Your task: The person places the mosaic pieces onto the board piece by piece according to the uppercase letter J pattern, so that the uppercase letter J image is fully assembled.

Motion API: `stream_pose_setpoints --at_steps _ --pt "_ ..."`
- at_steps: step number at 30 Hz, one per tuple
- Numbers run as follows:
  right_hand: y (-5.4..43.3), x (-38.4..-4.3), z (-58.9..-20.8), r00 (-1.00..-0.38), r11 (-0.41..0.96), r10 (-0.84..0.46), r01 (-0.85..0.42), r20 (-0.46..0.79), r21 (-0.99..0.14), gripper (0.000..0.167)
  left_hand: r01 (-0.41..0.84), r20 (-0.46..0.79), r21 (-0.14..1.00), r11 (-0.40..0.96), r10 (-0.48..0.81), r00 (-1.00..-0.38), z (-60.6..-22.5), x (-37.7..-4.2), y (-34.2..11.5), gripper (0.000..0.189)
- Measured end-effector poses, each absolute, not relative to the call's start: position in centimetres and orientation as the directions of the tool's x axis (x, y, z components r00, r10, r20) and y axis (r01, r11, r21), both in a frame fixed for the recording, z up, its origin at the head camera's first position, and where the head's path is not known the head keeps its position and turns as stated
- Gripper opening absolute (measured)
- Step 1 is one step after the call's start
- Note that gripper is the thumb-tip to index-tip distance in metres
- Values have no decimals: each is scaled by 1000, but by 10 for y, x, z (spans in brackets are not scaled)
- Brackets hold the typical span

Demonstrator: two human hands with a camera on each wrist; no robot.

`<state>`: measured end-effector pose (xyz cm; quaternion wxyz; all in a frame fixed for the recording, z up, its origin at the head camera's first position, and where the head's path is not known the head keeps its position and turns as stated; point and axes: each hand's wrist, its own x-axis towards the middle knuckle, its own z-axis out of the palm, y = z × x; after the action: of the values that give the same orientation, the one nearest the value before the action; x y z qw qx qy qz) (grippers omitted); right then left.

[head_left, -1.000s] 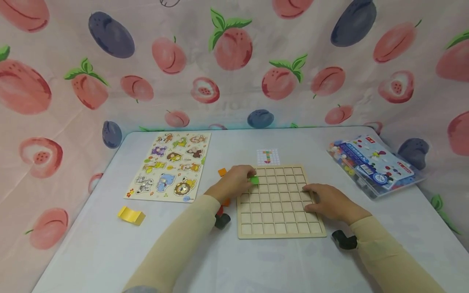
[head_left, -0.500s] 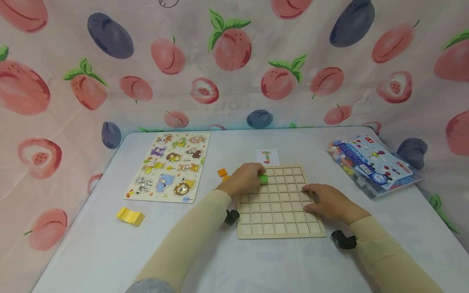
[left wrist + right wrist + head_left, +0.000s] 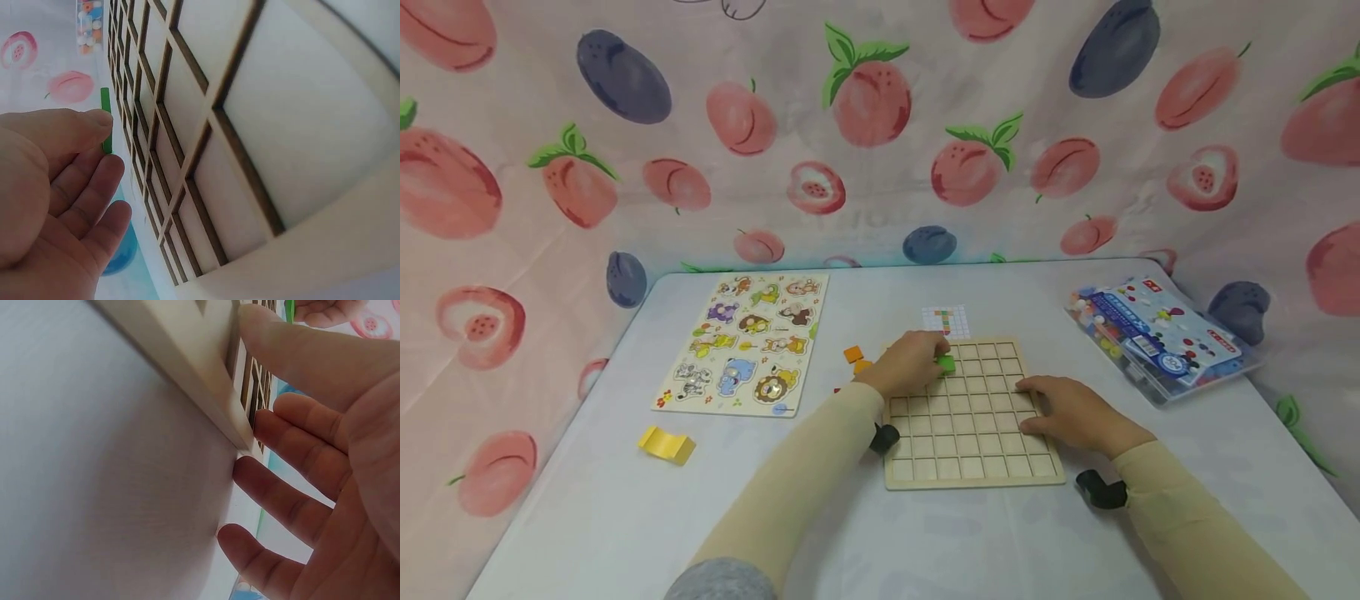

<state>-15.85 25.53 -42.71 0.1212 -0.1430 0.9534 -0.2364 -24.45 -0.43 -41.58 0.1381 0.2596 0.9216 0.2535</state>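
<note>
A thin green square tile (image 3: 947, 364) is pinched between the thumb and fingers of my left hand (image 3: 908, 365), over the upper part of a wooden grid board (image 3: 973, 444). In the left wrist view the green tile (image 3: 107, 134) stands edge-on, close over the board's square cells, with the other fingers loosely bent. My right hand (image 3: 1069, 410) rests at the board's right edge. Its thumb touches the frame and its fingers are spread along the side, as the right wrist view shows. A small printed grid card (image 3: 946, 320) with a coloured pattern lies behind the board.
Orange tiles (image 3: 853, 354) lie left of the board, partly behind the left hand. An animal puzzle board (image 3: 808, 350) lies further left, with a yellow wavy block (image 3: 667, 445) in front of it. At the right stands a clear plastic box (image 3: 1165, 333) of coloured pieces.
My left hand has moved right with the green tile, from the board's left edge further over the grid. The right hand has stayed at the board's right edge.
</note>
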Motion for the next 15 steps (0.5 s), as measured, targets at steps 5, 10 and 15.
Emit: stream_pose_setpoints --at_steps 5,10,15 --pt "256 -158 -427 -930 848 -330 -217 -160 -484 61 410 -134 531 742 551 -824 -419 -247 0 29" --pt "254 -158 -426 -931 850 -326 -211 -167 -483 61 420 -141 521 744 559 -817 -422 -249 2 31" --pt "253 -157 -425 -932 851 -319 -202 -172 -485 61 408 -150 521 750 551 -821 -423 -249 4 31"
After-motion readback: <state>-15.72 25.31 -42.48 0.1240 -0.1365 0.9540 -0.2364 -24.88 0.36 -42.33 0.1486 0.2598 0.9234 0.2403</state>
